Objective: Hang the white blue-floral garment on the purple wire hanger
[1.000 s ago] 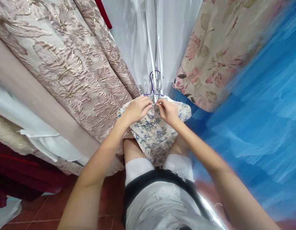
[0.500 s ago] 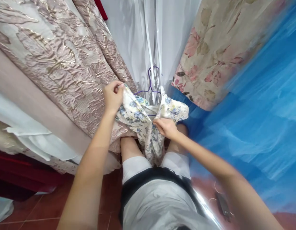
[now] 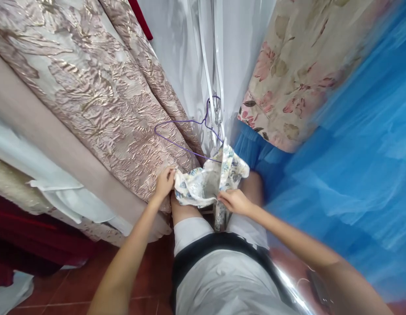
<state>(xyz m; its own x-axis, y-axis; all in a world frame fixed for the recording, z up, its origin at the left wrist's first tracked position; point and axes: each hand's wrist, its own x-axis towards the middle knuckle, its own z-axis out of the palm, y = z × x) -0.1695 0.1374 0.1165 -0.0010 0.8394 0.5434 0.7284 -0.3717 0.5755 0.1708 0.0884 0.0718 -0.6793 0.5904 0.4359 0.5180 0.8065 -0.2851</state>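
Note:
A white garment with blue and yellow floral print [image 3: 234, 168] hangs half on a purple wire hanger [image 3: 180, 142]. The hanger's left arm is bare, while its right end goes into the garment's right shoulder. My left hand [image 3: 165, 183] pinches the loose left side of the garment below the hanger. With closed fingers, my right hand [image 3: 235, 201] grips the garment's front edge near its middle. The hanger's hook is by several white straps [image 3: 218, 61]; whether it is caught on one I cannot tell.
A pink and gold brocade dress [image 3: 101, 96] hangs at left, beside white and dark red cloth. Behind is a white fabric [image 3: 173, 43]. At right hang a beige floral cloth [image 3: 288, 83] and a blue tulle skirt [image 3: 347, 175]. Red tiles [image 3: 75, 288] cover the floor.
My left hand has moved down and slightly right, drawing the garment's left shoulder off the hanger, whose left arm now shows. My right hand is a little lower, still gripping the front edge.

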